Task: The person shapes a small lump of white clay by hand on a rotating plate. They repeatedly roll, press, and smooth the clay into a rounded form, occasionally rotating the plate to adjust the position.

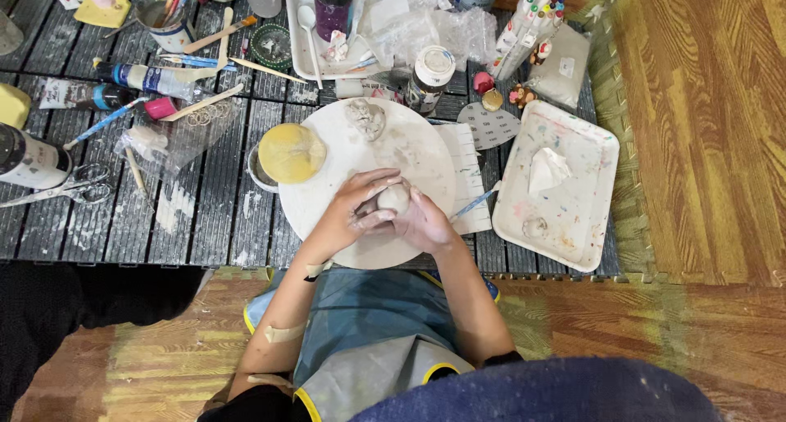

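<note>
A small grey clay lump (394,198) is held at frame centre, just above the near edge of the round white board (426,156). It is cupped between both hands: the left hand (354,212) is wrapped over it from the left with fingers curled across the top, the right hand (424,221) is closed against it from the right. Both hands are therefore clenched on the lump, not released. The lump is judged soft, light and easily dented; grip marks are likely wherever pressure is concentrated, so broad support across palms and finger pads is judged the better hold, with the underside carried. The surface looks damp or dusty, so some sticking or slipping is possible. A second shaped clay piece (366,117) lies at the board's upper part, well apart from the hands. A yellow sponge (291,152) sits on a small bowl at the board's left edge. A stained white tray (573,217) lies to the right. Most of the lump is hidden by fingers; its shape and underside cannot be made out. Tools and bottles across the upper frame are cluttered, and partly cut off.
</note>
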